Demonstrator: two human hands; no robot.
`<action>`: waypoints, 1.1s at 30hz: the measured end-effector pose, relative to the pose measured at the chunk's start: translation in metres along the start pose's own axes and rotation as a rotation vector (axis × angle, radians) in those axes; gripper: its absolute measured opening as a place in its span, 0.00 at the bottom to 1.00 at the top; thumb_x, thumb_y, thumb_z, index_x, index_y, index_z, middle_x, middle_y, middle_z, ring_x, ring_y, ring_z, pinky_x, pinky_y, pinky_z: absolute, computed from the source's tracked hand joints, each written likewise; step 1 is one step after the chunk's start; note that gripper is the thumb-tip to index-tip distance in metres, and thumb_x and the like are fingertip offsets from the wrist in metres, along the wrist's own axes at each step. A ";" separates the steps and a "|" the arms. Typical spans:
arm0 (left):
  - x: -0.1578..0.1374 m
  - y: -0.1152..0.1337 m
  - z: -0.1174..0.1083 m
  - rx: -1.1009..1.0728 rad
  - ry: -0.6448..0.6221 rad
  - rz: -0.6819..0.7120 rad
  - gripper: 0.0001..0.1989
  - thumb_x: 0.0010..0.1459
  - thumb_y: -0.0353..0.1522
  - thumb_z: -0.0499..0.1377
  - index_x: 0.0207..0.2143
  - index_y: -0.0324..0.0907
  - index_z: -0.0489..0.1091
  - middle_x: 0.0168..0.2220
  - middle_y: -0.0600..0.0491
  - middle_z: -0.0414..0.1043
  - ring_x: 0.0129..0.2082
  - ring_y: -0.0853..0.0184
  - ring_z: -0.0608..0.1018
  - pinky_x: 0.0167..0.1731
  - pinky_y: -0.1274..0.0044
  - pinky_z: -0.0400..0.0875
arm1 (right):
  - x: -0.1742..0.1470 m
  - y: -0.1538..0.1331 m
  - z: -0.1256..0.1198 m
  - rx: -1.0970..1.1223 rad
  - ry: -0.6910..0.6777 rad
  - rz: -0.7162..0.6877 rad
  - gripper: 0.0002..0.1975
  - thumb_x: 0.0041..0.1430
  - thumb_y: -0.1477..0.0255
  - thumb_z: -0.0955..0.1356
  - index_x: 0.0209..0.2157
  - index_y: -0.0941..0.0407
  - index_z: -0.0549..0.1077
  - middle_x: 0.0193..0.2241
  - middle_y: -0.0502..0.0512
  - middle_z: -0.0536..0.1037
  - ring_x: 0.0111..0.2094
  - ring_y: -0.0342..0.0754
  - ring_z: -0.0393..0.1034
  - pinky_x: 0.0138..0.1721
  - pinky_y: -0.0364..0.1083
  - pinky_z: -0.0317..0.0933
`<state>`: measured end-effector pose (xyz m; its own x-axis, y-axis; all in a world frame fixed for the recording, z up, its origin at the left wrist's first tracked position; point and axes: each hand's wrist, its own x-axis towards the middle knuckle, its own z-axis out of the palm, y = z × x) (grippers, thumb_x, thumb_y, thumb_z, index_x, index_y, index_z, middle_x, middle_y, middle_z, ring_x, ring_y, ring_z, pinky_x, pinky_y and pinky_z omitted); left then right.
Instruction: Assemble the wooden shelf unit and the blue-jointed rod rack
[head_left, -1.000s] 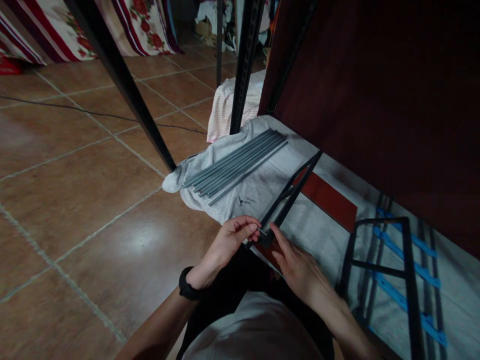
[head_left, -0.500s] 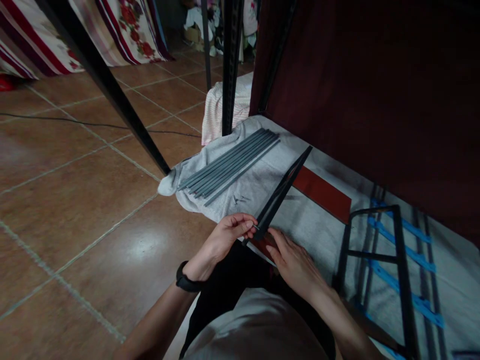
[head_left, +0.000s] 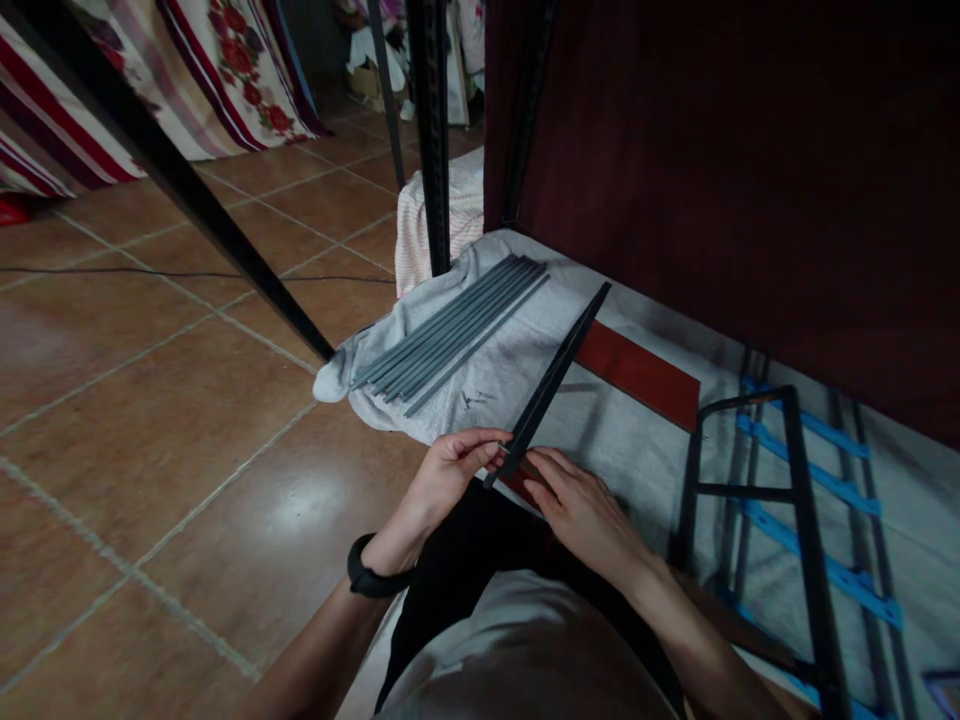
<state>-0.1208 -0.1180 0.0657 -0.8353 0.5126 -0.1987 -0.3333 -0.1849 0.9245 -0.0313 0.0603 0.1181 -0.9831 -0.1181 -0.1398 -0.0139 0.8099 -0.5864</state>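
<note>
My left hand (head_left: 446, 480), wearing a black wristband, pinches a small screw (head_left: 503, 448) against the near end of a narrow black metal frame (head_left: 559, 375). The frame slants up and away from my lap. On its other side is my right hand (head_left: 585, 505), fingers curled at the frame's near end; their exact contact is partly hidden. Beneath that end shows a strip of reddish-brown board (head_left: 519, 486). Several loose screws (head_left: 474, 401) lie on the grey cloth (head_left: 495, 375) beyond my left hand.
Several grey rods (head_left: 450, 330) are bundled on the cloth. A reddish-brown panel (head_left: 645, 375) lies behind the frame. At right stand a black ladder-shaped frame (head_left: 742, 492) and blue slatted pieces (head_left: 806, 560). Black posts (head_left: 225, 225) rise at left above the tiled floor (head_left: 187, 430).
The view has shifted slightly. Both hands stay at the near end of the black frame, and the frame's visible opening has narrowed as it turns a little.
</note>
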 end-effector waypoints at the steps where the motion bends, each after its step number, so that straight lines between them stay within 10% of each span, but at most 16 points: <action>1: 0.000 0.000 0.000 -0.012 -0.003 -0.011 0.12 0.55 0.35 0.67 0.41 0.42 0.82 0.31 0.52 0.80 0.30 0.70 0.76 0.35 0.79 0.70 | 0.000 -0.001 0.000 -0.001 -0.004 0.002 0.18 0.71 0.73 0.59 0.59 0.51 0.67 0.58 0.54 0.73 0.56 0.47 0.71 0.57 0.48 0.65; 33: -0.001 -0.001 0.007 -0.034 0.151 0.050 0.17 0.47 0.32 0.73 0.41 0.42 0.80 0.32 0.53 0.78 0.31 0.71 0.76 0.35 0.80 0.71 | 0.003 -0.005 -0.002 -0.119 -0.036 0.006 0.11 0.73 0.69 0.58 0.49 0.53 0.69 0.47 0.54 0.77 0.44 0.48 0.75 0.41 0.46 0.63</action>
<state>-0.1167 -0.1122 0.0671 -0.9066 0.3707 -0.2016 -0.3022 -0.2367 0.9234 -0.0351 0.0569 0.1228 -0.9762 -0.1313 -0.1728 -0.0313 0.8730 -0.4867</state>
